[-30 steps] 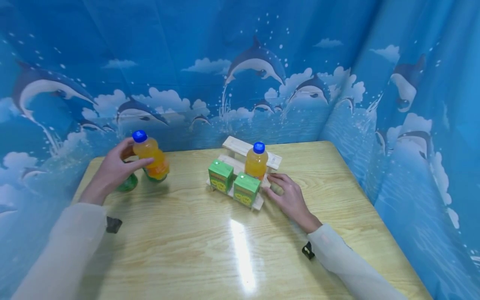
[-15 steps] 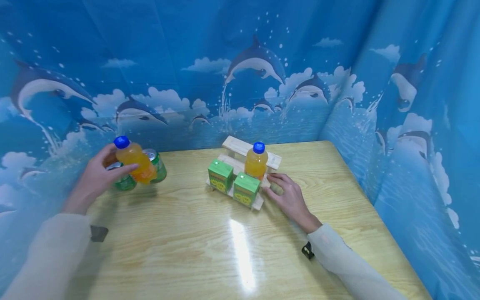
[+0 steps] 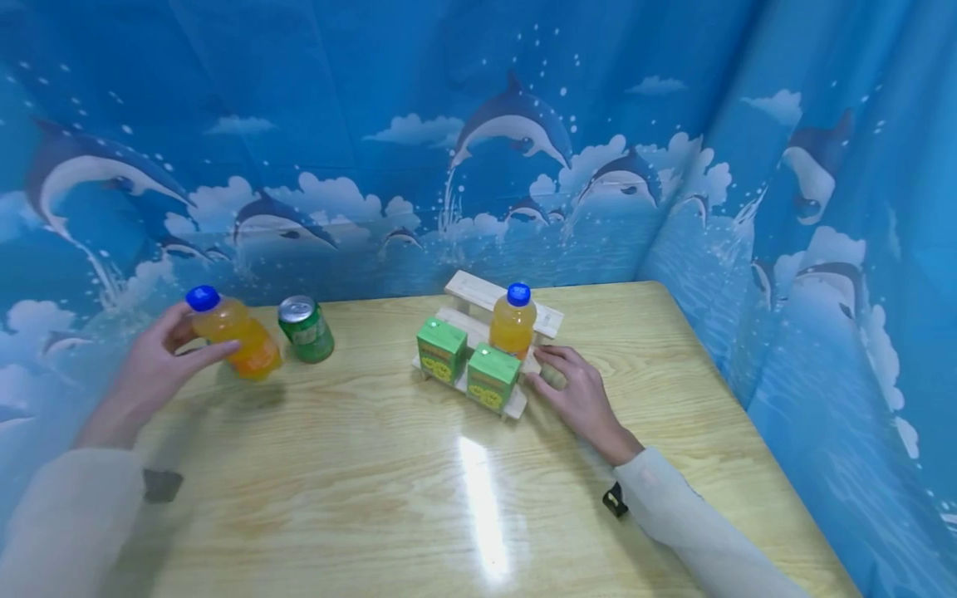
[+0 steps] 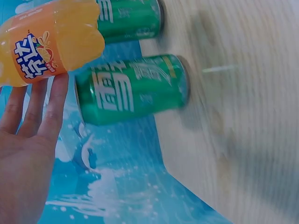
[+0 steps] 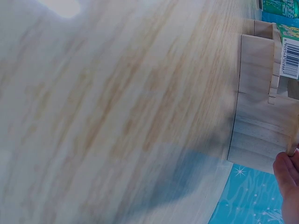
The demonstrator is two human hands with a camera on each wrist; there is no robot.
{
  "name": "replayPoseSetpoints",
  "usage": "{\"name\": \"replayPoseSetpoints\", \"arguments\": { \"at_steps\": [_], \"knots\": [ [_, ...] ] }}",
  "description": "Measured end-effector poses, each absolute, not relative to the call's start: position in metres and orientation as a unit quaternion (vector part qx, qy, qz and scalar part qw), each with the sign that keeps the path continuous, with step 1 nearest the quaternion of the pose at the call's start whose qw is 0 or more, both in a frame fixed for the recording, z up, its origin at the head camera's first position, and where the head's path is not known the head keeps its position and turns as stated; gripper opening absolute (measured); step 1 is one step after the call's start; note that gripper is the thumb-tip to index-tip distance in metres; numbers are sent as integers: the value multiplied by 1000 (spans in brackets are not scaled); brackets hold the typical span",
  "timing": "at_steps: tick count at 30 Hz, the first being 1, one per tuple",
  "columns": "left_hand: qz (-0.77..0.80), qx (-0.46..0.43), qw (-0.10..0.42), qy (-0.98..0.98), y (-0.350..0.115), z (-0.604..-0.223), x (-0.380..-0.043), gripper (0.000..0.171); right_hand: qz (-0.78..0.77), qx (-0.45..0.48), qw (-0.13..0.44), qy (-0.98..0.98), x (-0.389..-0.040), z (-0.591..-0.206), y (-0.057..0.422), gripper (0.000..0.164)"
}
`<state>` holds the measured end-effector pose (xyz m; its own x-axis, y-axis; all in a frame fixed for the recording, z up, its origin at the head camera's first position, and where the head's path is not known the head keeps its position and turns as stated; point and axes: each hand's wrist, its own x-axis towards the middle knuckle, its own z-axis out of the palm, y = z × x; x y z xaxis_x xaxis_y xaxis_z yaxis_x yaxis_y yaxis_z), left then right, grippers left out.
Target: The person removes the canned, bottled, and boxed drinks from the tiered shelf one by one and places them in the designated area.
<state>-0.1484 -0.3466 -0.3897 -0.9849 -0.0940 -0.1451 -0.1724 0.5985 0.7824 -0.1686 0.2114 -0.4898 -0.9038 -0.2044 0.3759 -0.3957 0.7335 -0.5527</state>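
Observation:
My left hand holds a tilted bottle of orange soda with a blue cap, raised off the table at the left. Two green cans stand close by in the left wrist view: the nearer can shows whole, the other can is partly covered by the bottle. In the head view one green can shows beside the bottle. My right hand grips the right side of a stepped wooden rack. On the rack are a second orange soda bottle and two green drink cartons.
The wooden table carries a bright strip of reflected light at its middle. A blue curtain printed with dolphins hangs along the back and right edges.
My left hand has carried the orange soda bottle left and toward me, past the green cans; one can now shows fully beside it. My right hand has stayed at the rack.

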Motion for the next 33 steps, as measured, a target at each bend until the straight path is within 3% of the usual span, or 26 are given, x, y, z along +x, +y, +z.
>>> {"name": "replayPoseSetpoints", "arguments": {
  "at_steps": [8,14,33],
  "knots": [
    [434,-95,60,894,-372,-396,-133,95,333,164,139,-918,-169,-489,211,45],
    [411,-136,42,900,-381,-401,-125,103,331,165,142,-918,-169,-489,211,45],
    [424,-176,10,888,-410,-437,-110,98,329,159,135,-921,-169,-490,212,44]
  ]
}}
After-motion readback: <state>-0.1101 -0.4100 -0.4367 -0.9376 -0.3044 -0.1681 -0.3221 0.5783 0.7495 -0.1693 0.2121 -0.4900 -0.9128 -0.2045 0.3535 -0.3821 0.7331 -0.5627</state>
